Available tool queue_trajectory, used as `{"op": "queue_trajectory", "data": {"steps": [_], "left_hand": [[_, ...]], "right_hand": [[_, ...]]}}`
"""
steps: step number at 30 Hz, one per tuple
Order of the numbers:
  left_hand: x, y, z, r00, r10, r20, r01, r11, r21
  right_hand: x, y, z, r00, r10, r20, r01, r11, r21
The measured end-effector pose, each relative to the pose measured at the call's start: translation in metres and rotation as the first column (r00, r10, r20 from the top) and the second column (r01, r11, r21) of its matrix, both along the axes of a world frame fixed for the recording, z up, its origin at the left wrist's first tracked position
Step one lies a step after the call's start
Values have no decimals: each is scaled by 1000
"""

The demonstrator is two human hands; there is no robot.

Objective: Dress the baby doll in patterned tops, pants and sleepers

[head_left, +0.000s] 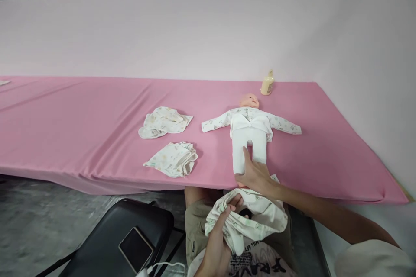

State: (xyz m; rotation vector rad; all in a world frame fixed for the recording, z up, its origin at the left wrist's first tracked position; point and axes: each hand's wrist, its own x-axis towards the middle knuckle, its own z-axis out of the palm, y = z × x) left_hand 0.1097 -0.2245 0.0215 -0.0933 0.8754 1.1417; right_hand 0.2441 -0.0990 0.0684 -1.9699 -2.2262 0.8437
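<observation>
A baby doll [249, 127] in a printed top and white leggings lies on its back on the pink table [81, 138], head away from me. My right hand [255, 175] rests on the doll's left leg end, index finger stretched out between the legs, the other fingers curled. My left hand [219, 236] is closed on a bunched printed baby garment [256, 218] held over my lap, below the table's front edge.
Two crumpled printed baby clothes lie left of the doll, one farther back [164, 122] and one nearer [173, 159]. A cream bottle [267, 83] stands behind the doll's head. A black chair [110, 242] with a phone [135, 249] and a white cable is at my left.
</observation>
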Motion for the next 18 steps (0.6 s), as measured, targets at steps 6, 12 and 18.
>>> {"op": "queue_trajectory", "data": {"steps": [6,12,18], "left_hand": [[1,3,-3,998,-9,55,11,999,-33],[14,18,21,984,-44,173,42,999,13],[20,20,32,983,5,182,-4,1000,-6]], "right_hand": [[9,-1,15,930,-201,-309,172,978,-118],[8,-6,18,913,-207,-351,176,977,-117],[9,-8,18,890,-197,-410,178,980,-86]]}}
